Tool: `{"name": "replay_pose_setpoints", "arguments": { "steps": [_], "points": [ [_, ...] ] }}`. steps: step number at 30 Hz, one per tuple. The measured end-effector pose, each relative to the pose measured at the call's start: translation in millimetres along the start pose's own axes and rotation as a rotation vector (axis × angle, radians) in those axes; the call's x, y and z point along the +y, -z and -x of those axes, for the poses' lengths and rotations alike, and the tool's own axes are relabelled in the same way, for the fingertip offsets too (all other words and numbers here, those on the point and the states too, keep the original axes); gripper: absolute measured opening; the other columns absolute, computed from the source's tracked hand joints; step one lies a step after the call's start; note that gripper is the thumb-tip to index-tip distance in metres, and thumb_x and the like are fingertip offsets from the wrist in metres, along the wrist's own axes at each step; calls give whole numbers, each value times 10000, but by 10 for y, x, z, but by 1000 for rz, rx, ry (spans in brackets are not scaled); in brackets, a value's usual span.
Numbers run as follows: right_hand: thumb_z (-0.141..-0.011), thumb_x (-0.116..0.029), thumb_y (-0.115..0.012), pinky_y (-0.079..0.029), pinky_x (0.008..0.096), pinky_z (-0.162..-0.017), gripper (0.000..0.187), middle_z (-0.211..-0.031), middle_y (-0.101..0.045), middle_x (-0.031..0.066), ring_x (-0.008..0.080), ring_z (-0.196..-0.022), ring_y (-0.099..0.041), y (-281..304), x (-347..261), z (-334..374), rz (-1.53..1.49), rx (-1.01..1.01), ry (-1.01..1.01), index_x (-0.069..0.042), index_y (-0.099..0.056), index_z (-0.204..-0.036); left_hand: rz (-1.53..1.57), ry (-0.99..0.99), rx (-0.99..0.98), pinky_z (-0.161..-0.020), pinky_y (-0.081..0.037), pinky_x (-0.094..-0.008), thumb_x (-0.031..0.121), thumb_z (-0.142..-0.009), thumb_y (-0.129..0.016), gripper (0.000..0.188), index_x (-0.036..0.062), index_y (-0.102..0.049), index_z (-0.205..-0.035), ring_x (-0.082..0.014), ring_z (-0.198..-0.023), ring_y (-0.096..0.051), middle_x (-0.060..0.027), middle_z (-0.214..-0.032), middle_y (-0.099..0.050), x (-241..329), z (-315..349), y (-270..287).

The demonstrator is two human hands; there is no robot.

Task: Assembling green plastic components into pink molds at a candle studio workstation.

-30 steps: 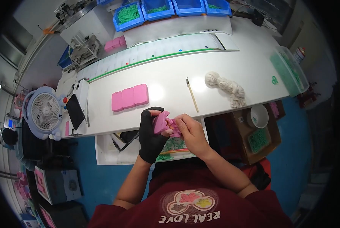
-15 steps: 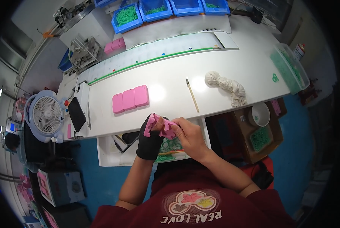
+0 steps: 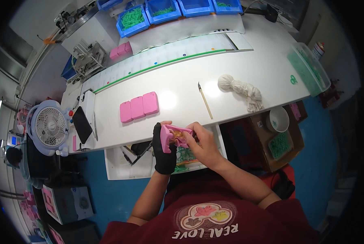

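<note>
Both hands are clamped on one pink mould (image 3: 165, 140), close together in front of the body, just off the near edge of the tabletop (image 3: 169, 75). The left hand (image 3: 164, 157), in a black glove, wraps the mould's left side; the bare right hand (image 3: 208, 147) grips its right side between thumb and fingers. The mould's hollow shows between them with something orange-brown in it, and whether that is a fingertip or a separate piece I cannot tell. Beyond the left hand, three pink blocks (image 3: 139, 108) lie in a touching row; farther left come a black screen (image 3: 83, 124) and a fan (image 3: 49, 126). Beyond the right hand lies a thin tool (image 3: 205, 101), with a bundled cloth (image 3: 243, 91) to its right. Below the hands an open drawer (image 3: 116, 168) juts out, and well right of them is a white bowl (image 3: 278, 119) at a carton (image 3: 294, 143).
</note>
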State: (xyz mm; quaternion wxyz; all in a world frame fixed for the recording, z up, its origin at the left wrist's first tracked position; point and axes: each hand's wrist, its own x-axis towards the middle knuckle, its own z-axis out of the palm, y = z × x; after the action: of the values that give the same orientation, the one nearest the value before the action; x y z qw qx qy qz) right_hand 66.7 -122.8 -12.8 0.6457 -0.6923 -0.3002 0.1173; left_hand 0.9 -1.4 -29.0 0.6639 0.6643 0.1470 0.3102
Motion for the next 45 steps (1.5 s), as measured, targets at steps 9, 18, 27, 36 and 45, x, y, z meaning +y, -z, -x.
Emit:
{"name": "replay_pose_setpoints", "arguments": {
  "steps": [9,18,27,36,45],
  "points": [
    [-983,-198,-572,-464,222,-613,168,-798,-586,-21,61,-696,-542,31,83,-61,-371,-123,-347,-36,-605,-956,11,8,-55,-746,-439,-228,73,-925,-516,155,64,-510,-1080,-62,-850,-506,1,-965,-513,-63,-56,76],
    [-966,-167,-597,-465,228,-580,173,-755,-623,13,57,-669,-571,23,69,-74,8,-12,-63,4,-616,-943,19,-4,-59,-737,-438,-222,32,-948,-456,105,68,-502,-1036,-68,-834,-508,8,-933,-503,-108,-42,5],
    [-984,-240,-573,-441,234,-527,251,-693,-593,22,81,-618,-567,-7,24,-41,-396,12,-338,3,-606,-930,179,39,-3,-718,-435,-226,17,-901,-571,151,90,-483,-999,-68,-807,-497,16,-907,-488,-13,-28,-37],
    [-986,-164,-538,-472,265,-550,211,-678,-611,78,120,-582,-593,6,-58,61,-116,-6,-88,39,-598,-981,367,225,-28,-652,-426,-223,105,-869,-712,277,114,-448,-954,-53,-754,-465,23,-849,-480,83,-12,-58],
    [-957,-136,-541,-533,285,-649,221,-807,-684,136,155,-708,-670,90,-64,-5,-94,-120,-104,54,-610,-1045,-44,-43,-28,-659,-440,-229,87,-905,-650,232,109,-424,-952,-55,-748,-483,21,-847,-478,-76,-47,66]
  ]
}}
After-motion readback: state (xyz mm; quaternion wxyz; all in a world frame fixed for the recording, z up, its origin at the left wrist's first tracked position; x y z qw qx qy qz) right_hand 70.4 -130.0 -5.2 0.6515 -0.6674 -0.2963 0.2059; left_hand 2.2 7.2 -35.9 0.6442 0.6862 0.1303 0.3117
